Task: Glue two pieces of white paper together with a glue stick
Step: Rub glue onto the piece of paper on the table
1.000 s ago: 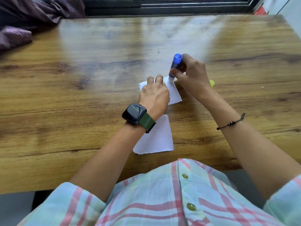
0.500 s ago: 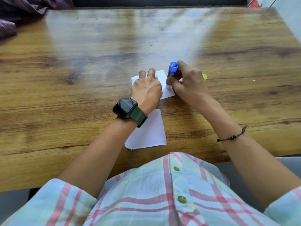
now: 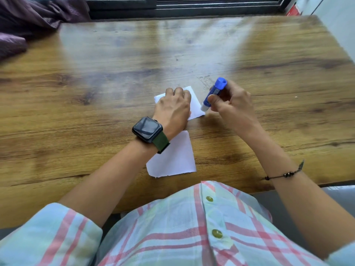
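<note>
Two white paper pieces lie on the wooden table [image 3: 96,104]. The far piece [image 3: 196,106] is small and mostly covered by my left hand [image 3: 172,110], which presses flat on it with straight fingers. The near piece [image 3: 172,158] lies close to the table's front edge, partly under my left wrist. My right hand [image 3: 232,104] grips a blue glue stick [image 3: 213,95], tilted, with its white tip touching the far piece's right edge near the lower corner.
A dark purple cloth [image 3: 28,22] is bunched at the table's far left corner. A dark window frame [image 3: 182,6] runs along the back edge. A red object [image 3: 293,10] sits at the far right corner.
The glue stick's tip has slid down the far paper's right edge toward me. A yellow-green object seen behind my right hand earlier is now out of sight. My left hand keeps pressing the paper.
</note>
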